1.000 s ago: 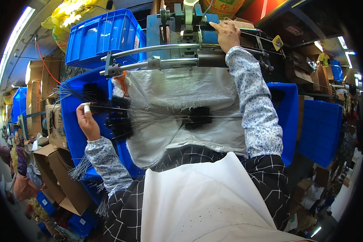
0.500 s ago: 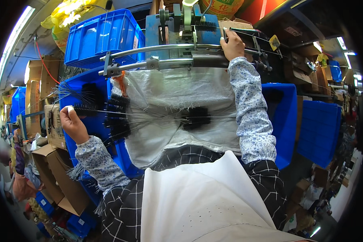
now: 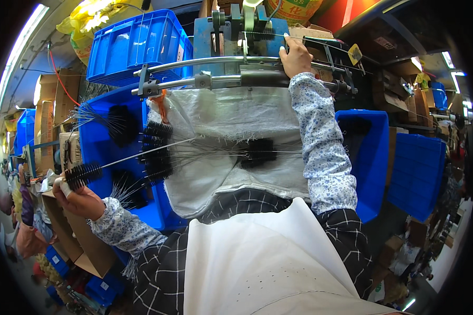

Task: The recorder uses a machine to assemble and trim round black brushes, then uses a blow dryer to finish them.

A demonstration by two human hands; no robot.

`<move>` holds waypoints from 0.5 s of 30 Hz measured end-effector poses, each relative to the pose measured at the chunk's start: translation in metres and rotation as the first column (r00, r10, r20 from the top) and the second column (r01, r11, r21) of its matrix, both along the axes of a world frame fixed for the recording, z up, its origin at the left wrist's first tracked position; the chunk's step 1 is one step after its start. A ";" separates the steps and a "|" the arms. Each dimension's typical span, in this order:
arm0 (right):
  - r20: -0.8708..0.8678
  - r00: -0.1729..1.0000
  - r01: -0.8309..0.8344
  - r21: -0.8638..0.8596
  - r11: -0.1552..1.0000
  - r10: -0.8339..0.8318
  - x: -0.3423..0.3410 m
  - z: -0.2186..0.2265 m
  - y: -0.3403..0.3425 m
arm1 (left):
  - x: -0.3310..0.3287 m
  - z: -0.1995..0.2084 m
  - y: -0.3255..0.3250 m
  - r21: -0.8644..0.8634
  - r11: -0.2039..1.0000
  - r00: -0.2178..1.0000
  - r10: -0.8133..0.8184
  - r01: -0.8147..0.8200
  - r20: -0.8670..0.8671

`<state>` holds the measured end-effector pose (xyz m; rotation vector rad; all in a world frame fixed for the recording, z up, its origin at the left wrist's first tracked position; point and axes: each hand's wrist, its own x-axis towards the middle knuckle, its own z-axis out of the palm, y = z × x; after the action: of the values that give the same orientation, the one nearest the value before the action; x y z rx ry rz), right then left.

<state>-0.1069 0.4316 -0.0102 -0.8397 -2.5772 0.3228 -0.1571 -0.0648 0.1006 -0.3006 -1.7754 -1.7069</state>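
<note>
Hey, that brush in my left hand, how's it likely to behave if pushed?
The brush is probably light: the left hand holds it by one end. Its thin wire runs straight, suggesting springy rather than floppy. The round bristle head may roll.

Yellow sack [image 3: 307, 17]: carries large green and red printed characters [image 3: 297, 10], partly cut by the upper edge.
Blue crate [image 3: 134, 50]: bears a pale label [image 3: 180, 53] with a single dark character on the right-hand end.
Dark panel [image 3: 365, 35], upper right: shows a small reddish sign [image 3: 383, 42] with a few characters.
Small blue bins [image 3: 98, 295], lower left: wear white labels [image 3: 104, 286], too small to read.
</note>
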 end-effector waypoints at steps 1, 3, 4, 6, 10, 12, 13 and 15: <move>0.008 1.000 0.004 0.000 1.000 -0.004 -0.001 0.001 -0.002 | 0.000 -0.002 0.001 0.018 1.000 1.000 -0.015 0.015 0.002; 0.018 1.000 0.010 0.001 1.000 -0.010 -0.003 0.001 -0.005 | 0.001 -0.006 0.004 0.038 0.999 0.999 -0.031 0.031 0.005; 0.017 1.000 0.008 0.007 1.000 -0.008 -0.004 0.001 -0.007 | 0.002 -0.006 0.007 0.041 0.999 0.999 -0.010 0.008 0.049; 0.004 1.000 0.001 0.021 1.000 -0.001 -0.007 0.000 -0.009 | 0.004 -0.008 0.016 0.059 0.998 0.995 0.002 -0.008 0.101; -0.005 1.000 -0.019 0.006 1.000 0.019 -0.013 0.000 -0.019 | 0.009 -0.011 0.027 0.060 0.997 0.994 -0.057 0.052 0.092; -0.001 1.000 -0.018 0.005 1.000 0.018 -0.017 0.001 -0.024 | 0.010 -0.012 0.029 0.052 0.997 0.995 -0.055 0.051 0.089; 0.003 1.000 -0.018 0.003 1.000 0.018 -0.018 0.001 -0.027 | 0.011 -0.012 0.030 0.042 0.998 0.995 -0.052 0.049 0.085; -0.013 0.999 -0.034 -0.003 0.999 0.034 -0.022 0.001 -0.031 | 0.012 -0.013 0.030 0.062 0.997 0.996 -0.048 0.043 0.081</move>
<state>-0.1293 0.4005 -0.0095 -0.7925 -2.5818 0.3419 -0.1448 -0.0345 0.0879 -0.2492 -1.7849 -1.8249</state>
